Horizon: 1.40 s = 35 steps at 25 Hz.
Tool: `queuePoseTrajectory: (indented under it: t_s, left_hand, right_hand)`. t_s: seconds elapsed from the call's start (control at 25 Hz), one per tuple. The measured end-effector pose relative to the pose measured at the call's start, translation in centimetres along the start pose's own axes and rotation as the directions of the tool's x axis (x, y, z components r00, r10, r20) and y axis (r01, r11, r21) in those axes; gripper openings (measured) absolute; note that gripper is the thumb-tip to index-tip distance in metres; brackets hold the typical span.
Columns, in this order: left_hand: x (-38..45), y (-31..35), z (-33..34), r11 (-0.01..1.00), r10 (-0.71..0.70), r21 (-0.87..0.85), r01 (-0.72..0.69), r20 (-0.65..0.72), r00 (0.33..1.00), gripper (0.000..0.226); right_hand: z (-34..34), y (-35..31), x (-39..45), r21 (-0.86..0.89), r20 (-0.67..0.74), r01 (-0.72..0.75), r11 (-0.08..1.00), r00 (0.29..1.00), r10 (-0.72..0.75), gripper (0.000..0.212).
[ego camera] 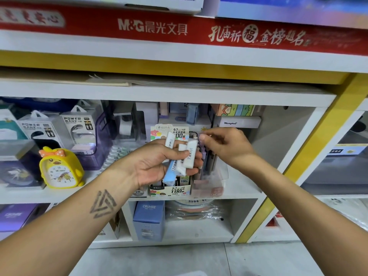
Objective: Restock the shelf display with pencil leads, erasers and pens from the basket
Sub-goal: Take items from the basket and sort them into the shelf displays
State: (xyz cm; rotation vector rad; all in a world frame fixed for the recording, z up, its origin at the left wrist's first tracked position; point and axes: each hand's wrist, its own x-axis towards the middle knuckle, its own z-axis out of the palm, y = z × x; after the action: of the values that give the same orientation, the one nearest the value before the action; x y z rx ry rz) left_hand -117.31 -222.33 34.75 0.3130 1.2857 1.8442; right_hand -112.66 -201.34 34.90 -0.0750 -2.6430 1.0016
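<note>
In front of the middle shelf, near its front edge, your left hand holds a bundle of white and blue lead cases, fingers curled round them, just above the pencil lead display box. Your right hand hovers beside it, its grip narrow, thumb and fingertips pinched together; what they pinch cannot be told. A yellow duck clock stands toward the shelf's left end.

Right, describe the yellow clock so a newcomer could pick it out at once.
Start at the white shelf below the red banner and go to its left end. There, in front of the power bank boxes, stands the yellow clock. It alone is duck-shaped, with an orange dotted bow on top.
</note>
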Motion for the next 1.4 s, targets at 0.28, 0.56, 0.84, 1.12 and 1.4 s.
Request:
queuePoseTrajectory:
  t_s: [0.28, 0.56, 0.84, 1.12, 1.4]
  left_hand:
    - [-1.0, 1.1, -0.9, 1.0, 0.013, -0.022, -0.013, -0.022, 1.0, 0.034]
    - [-3.9, 4.1, -6.8, 0.966, 0.038, -0.206, -0.157, -0.487, 0.872, 0.026]
    - [-6.7, 4.7, -9.9, 0.95, 0.046, -0.245, -0.195, -0.507, 0.861, 0.02]
    - [-8.1, 4.8, -11.8, 0.955, 0.05, -0.223, -0.195, -0.528, 0.848, 0.022]
    - [-9.1, 5.4, -12.9, 0.959, 0.065, -0.181, -0.216, -0.604, 0.794, 0.041]
  right_hand:
    - [1.2, -2.7, 0.8, 0.622, 0.209, -0.24, 0.746, 0.968, 0.136, 0.021]
    - [3.5, -4.7, 1.6, 0.647, 0.297, -0.187, 0.739, 0.955, -0.018, 0.011]
    - [8.2, -7.2, 2.5, 0.2, 0.13, 0.164, 0.966, 0.973, -0.192, 0.015]
    - [11.5, -7.5, 4.2, 0.022, 0.039, 0.234, 0.972, 0.971, -0.235, 0.018]
    - [14.2, -9.4, 6.1, -0.135, -0.073, 0.284, 0.949, 0.953, -0.295, 0.019]
